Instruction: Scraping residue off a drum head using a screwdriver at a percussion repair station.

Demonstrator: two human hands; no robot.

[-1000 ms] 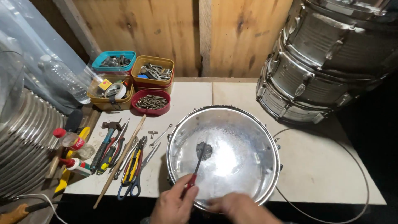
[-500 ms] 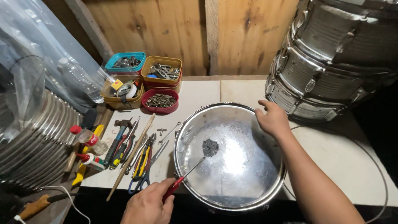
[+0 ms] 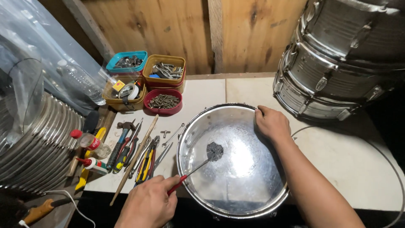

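A round shiny drum (image 3: 253,185) with a reflective head lies flat on the white bench in front of me. My left hand (image 3: 148,205) grips a thin tool with a red handle (image 3: 176,185); its metal shaft reaches onto the drum head, ending at a dark wad (image 3: 214,150) near the middle. My right hand (image 3: 272,123) rests on the drum's far right rim, fingers curled over the hoop.
Hand tools (image 3: 135,150), a wooden stick (image 3: 134,158) and glue bottles (image 3: 93,165) lie left of the drum. Several small tubs of screws and parts (image 3: 163,100) stand at the back. Stacked drums (image 3: 337,63) stand at right, ribbed metal (image 3: 33,143) at left.
My right hand moved from the near edge of the drum, close to my left hand, to its far right rim. My left hand keeps the red-handled tool on the drum head.
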